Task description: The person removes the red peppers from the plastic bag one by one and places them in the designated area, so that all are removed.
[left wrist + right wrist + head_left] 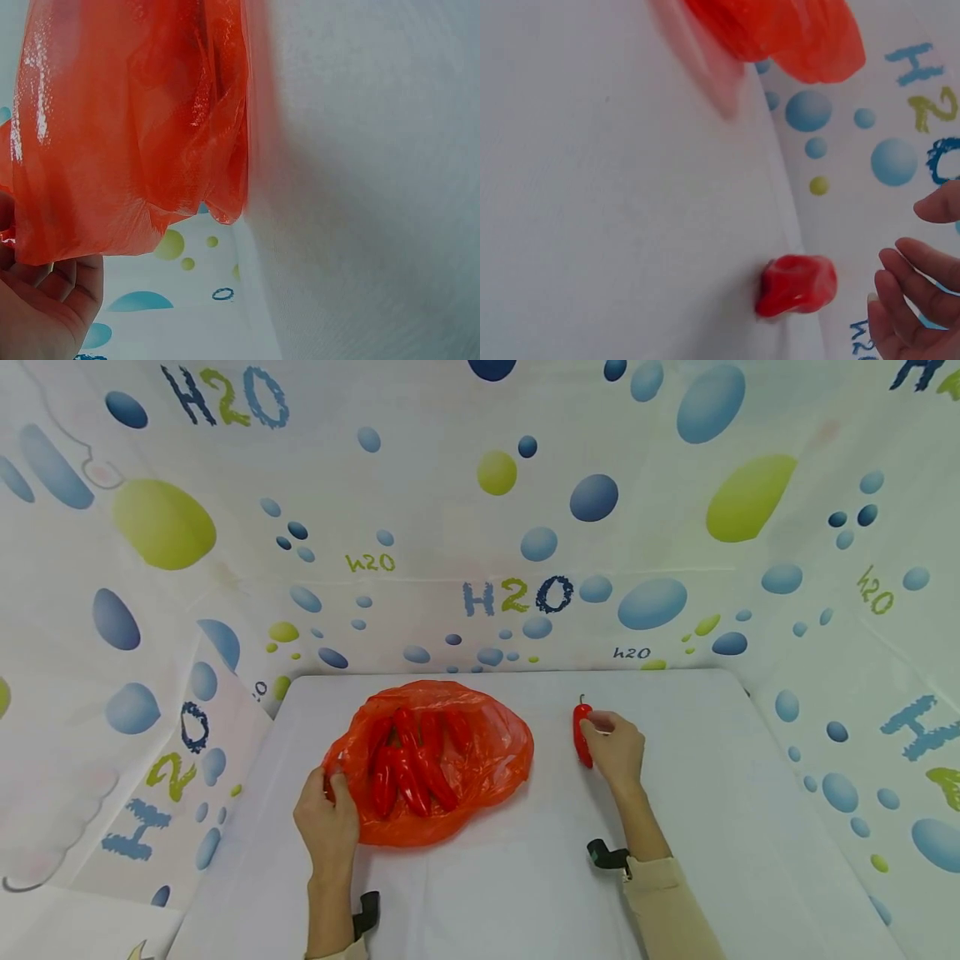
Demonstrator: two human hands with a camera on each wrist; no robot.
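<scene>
An orange-red plastic bag lies spread on the table with its mouth facing up and several red chili peppers inside. My left hand grips the bag's rim at its left side, thumb inside and fingers outside. In the left wrist view the bag's wall hangs over the fingers. To the right of the bag, a single red pepper lies on the table, its stem pointing away. My right hand hovers beside that pepper; in the right wrist view its fingers are parted, holding nothing, apart from the pepper.
A white-covered table bears the bag and the pepper. Hanging sheets printed with blue and green spots and H2O letters enclose the back and both sides. Dark wrist-mounted cameras sit at the sleeves.
</scene>
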